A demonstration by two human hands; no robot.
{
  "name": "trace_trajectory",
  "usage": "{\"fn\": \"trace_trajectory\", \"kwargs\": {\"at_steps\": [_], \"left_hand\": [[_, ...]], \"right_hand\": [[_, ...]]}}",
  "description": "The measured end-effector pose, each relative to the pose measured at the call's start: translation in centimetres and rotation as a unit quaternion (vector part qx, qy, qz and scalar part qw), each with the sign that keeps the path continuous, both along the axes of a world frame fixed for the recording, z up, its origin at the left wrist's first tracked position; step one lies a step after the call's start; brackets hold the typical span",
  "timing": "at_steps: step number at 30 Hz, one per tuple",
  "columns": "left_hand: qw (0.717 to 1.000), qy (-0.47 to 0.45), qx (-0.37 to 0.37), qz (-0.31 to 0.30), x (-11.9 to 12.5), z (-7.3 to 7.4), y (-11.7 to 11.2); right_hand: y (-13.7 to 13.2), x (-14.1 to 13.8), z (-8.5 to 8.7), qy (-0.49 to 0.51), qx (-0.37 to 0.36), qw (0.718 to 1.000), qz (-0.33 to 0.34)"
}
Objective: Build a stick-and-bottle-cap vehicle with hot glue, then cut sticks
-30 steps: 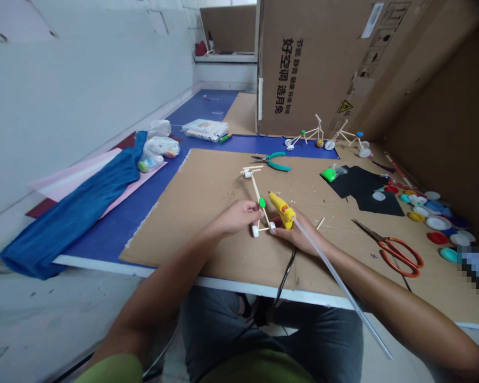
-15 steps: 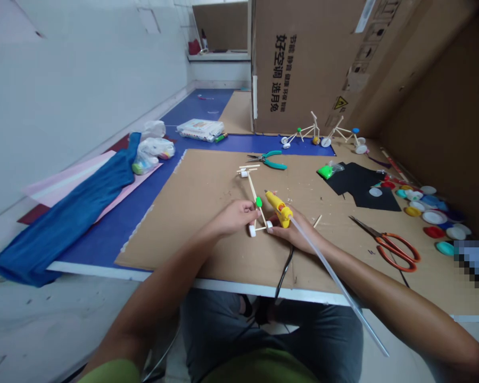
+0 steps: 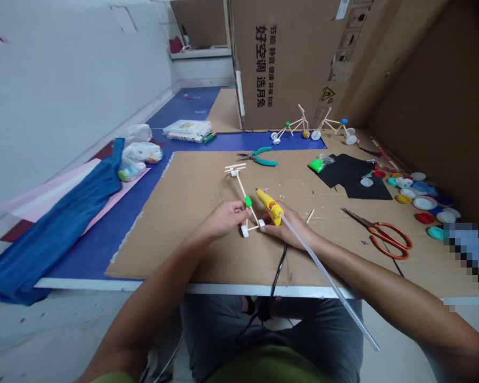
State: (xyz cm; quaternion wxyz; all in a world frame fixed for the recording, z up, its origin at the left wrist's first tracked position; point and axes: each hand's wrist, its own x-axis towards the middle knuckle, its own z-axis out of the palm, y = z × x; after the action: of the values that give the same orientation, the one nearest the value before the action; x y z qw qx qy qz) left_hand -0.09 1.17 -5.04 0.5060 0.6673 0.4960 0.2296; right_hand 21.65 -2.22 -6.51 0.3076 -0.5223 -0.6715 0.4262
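A small tricycle model (image 3: 241,185) of thin wooden sticks, with white wheels and a green cap on its frame, lies between my hands on the cardboard. My left hand (image 3: 232,217) pinches a stick of it below the green cap. In my right hand (image 3: 291,229) is a yellow glue gun (image 3: 270,205), its nozzle pointing away to the upper left. A long clear glue stick (image 3: 323,274) sticks out of the gun's back end. The fingertips of that hand are at the right white wheel (image 3: 262,224); whether they grip it is hard to tell.
Teal pliers (image 3: 261,156) lie beyond the model. Orange-handled scissors (image 3: 387,236), black card (image 3: 363,181) and several bottle caps (image 3: 425,202) lie to the right. Two finished-looking stick models (image 3: 303,125) stand before a large cardboard box (image 3: 299,64). Blue cloth (image 3: 64,218) lies at the left.
The whole view has shifted, so everything sits a little further left. Both hands keep nearly the same hold on the model and the glue gun.
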Motion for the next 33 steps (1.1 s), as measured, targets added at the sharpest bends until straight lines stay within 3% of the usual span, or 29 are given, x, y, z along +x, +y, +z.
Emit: {"fn": "trace_trajectory", "kwargs": {"at_steps": [11,17,33], "left_hand": [[0.999,-0.012,-0.025,0.017,0.31,0.75,-0.28],[1.0,-0.007,-0.012,0.022,0.38,0.56,-0.21],[1.0,-0.013,-0.023,0.016,0.18,0.68,-0.12]], "right_hand": [[-0.12,0.09,-0.02,0.01,0.002,1.0,0.004],[-0.4,0.02,0.01,-0.026,0.038,0.999,0.016],[-0.48,-0.61,0.36,-0.058,0.044,0.997,0.005]]}}
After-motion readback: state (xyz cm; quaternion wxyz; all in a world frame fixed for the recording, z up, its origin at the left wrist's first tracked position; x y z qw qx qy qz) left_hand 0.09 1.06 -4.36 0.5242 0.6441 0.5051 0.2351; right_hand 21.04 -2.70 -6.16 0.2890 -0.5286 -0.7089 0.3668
